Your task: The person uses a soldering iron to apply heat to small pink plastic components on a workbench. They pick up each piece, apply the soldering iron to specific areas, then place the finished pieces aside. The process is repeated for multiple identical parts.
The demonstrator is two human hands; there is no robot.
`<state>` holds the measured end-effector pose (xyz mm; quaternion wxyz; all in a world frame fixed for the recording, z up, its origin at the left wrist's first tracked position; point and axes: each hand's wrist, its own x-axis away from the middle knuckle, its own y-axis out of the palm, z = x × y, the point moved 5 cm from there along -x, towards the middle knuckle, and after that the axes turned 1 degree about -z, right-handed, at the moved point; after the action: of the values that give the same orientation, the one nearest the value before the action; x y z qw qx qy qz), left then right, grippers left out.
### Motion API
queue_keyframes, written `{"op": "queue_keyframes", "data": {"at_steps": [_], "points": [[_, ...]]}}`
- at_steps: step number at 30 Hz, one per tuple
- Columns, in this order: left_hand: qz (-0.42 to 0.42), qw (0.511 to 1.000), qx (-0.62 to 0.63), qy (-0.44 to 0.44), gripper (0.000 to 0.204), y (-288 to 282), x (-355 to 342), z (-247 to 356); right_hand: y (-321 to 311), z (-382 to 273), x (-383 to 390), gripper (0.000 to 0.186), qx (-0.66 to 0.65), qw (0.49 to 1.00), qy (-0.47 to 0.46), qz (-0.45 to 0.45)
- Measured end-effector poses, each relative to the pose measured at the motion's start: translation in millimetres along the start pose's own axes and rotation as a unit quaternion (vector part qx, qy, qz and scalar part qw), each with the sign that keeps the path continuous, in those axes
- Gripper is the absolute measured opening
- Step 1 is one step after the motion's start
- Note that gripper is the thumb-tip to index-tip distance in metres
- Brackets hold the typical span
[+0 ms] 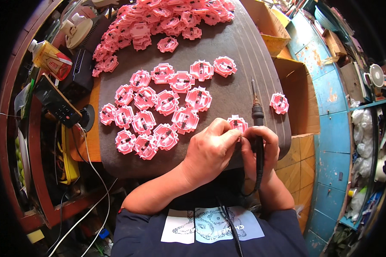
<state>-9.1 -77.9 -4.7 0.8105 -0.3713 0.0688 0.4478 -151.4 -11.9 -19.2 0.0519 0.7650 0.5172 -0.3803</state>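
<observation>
We grip a slim black soldering iron (260, 150) in our right hand (270, 145), metal tip pointing far, long axis near-to-far; close beside, our left hand (212, 146) pinches a notched pink plastic part (236, 123) at the dark, round-cornered tabletop's (231, 95) near right.

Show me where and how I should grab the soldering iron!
The soldering iron is probably best held by its long, slim black handle, coming from the cord end. That end points toward the person, while the thin metal tip, possibly hot, points away. The right hand holds the handle.
</observation>
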Motion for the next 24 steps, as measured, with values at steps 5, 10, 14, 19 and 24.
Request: {"op": "queue_keyframes", "data": {"at_steps": [5, 10, 14, 19, 24], "points": [[-0.02, 1.0, -0.01, -0.006, 0.023, -0.4, -5.2, 0.8, -1.2, 0.1, -0.4, 0.043, 0.002, 1.0, 0.009, -0.006], [-0.018, 0.999, -0.028, 0.003, 0.017, 1.9, -6.0, 1.1, -3.2, 1.7, -1.4, 0.043, 0.016, 1.0, 0.018, -0.001], [-0.017, 0.999, -0.031, -0.003, 0.017, 1.7, -6.0, -0.1, -5.3, -0.4, -0.7, 0.043, 0.054, 0.998, 0.022, 0.016], [-0.02, 0.999, -0.024, -0.008, 0.015, 1.6, -6.6, 1.1, -5.5, -20.0, -3.2, 0.045, 0.087, 0.984, -0.155, -0.032], [0.005, 1.0, -0.003, -0.02, 0.019, 2.1, -5.6, -0.8, -3.5, -13.9, 1.1, 0.045, 0.115, 0.983, -0.143, -0.023]]}}
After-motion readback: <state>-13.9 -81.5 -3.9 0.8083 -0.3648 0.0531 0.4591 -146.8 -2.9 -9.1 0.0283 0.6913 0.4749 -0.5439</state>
